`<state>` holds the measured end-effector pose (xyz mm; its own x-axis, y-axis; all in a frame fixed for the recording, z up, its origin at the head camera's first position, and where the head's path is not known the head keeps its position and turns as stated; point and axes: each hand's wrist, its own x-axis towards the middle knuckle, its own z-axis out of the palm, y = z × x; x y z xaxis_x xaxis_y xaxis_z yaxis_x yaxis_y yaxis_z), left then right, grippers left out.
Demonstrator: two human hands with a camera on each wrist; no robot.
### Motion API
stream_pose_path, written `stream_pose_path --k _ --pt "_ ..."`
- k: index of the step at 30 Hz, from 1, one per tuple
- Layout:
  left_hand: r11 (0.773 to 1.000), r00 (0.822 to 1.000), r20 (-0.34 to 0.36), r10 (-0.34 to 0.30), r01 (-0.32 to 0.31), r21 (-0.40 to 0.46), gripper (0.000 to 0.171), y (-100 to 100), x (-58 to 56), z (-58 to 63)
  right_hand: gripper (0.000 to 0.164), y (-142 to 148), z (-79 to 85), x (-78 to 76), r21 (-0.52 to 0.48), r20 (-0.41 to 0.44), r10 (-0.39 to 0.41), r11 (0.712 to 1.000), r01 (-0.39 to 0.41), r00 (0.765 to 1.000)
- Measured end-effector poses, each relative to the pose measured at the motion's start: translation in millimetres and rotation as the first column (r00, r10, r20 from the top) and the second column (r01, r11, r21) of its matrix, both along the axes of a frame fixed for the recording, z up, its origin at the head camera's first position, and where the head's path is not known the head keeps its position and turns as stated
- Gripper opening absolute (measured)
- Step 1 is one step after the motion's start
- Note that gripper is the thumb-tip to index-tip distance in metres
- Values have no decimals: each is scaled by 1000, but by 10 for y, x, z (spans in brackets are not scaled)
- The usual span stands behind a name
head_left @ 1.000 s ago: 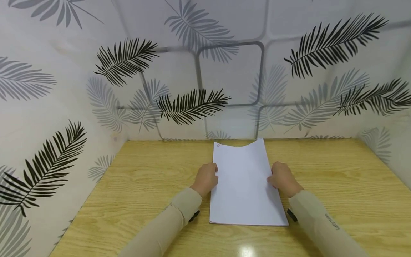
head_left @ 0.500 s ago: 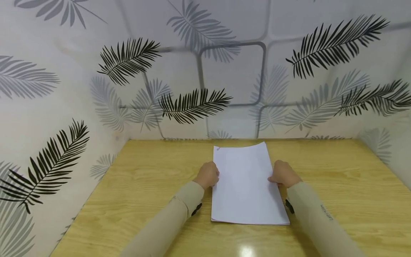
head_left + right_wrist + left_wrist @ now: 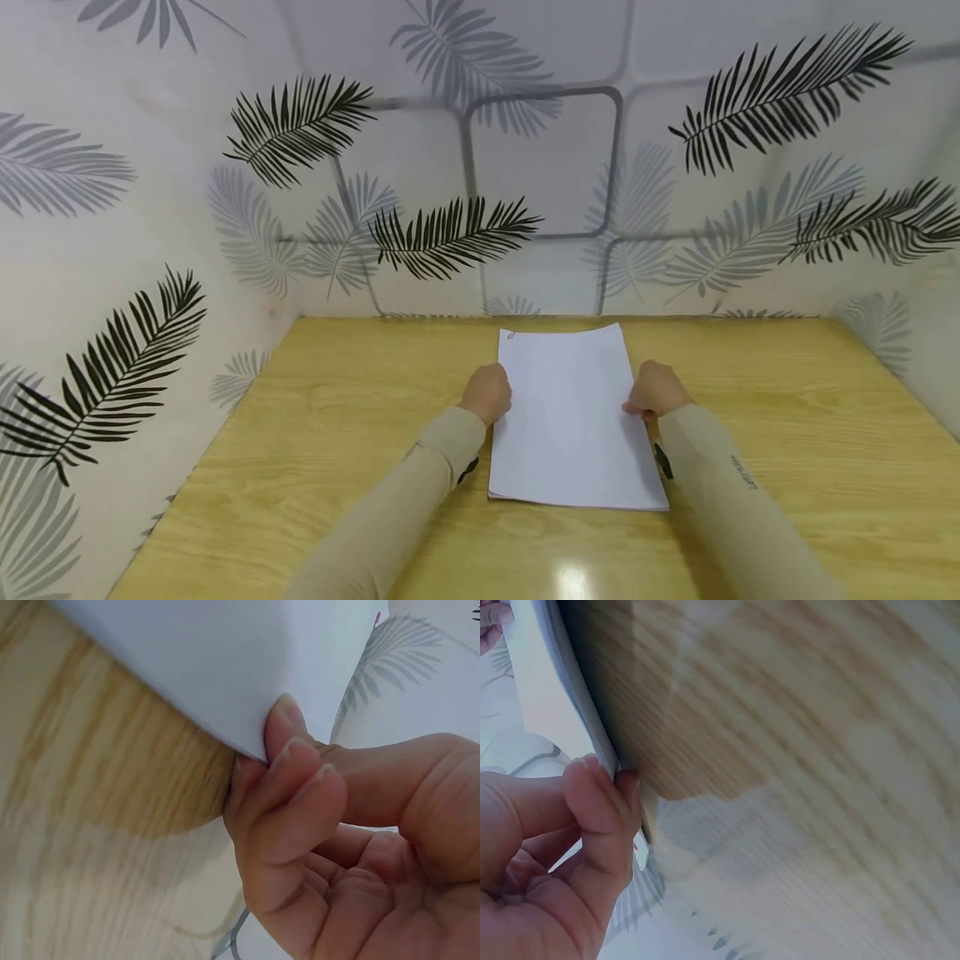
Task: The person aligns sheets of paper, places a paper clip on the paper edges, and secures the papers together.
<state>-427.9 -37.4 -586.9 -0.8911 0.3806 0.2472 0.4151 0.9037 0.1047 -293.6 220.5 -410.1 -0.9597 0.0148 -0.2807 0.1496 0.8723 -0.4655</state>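
A stack of white paper (image 3: 566, 417) lies in the middle of the wooden table, with a small paper clip (image 3: 512, 335) at its far left corner. My left hand (image 3: 487, 393) pinches the left long edge between thumb and curled fingers; the left wrist view shows the sheets' layered edge in that hand (image 3: 577, 847). On the opposite side my right hand (image 3: 654, 388) pinches the right edge. In the right wrist view its thumb lies on top of the paper (image 3: 202, 660), the fingers (image 3: 292, 802) underneath. The far right corner curls up slightly.
The wood-grain table (image 3: 360, 417) reaches back to a wall (image 3: 540, 167) printed with dark and grey leaves. A second leaf-patterned wall (image 3: 135, 250) borders the left side. Beige sleeves cover both forearms.
The far edge of the paper, dipped in the middle a second ago, now lies nearly straight. Both hands keep their grip on the sides, and the head view has shifted slightly.
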Motion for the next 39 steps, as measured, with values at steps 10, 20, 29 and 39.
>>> stream_pose_path --k 10,20,29,39 --pt "984 971 221 91 -123 133 16 78 129 412 28 2 56 -51 99 -56 18 995 -12 998" --pt "948 907 396 147 -243 205 14 272 1263 1915 47 91 41 -64 86 18 -20 996 19 1000" --pt "953 942 289 173 -234 194 11 348 560 1019 47 116 28 -5 182 -1 -23 983 23 1000" --pt "973 969 190 157 -185 138 18 280 100 394 38 126 -10 33 103 -26 -21 994 23 999"
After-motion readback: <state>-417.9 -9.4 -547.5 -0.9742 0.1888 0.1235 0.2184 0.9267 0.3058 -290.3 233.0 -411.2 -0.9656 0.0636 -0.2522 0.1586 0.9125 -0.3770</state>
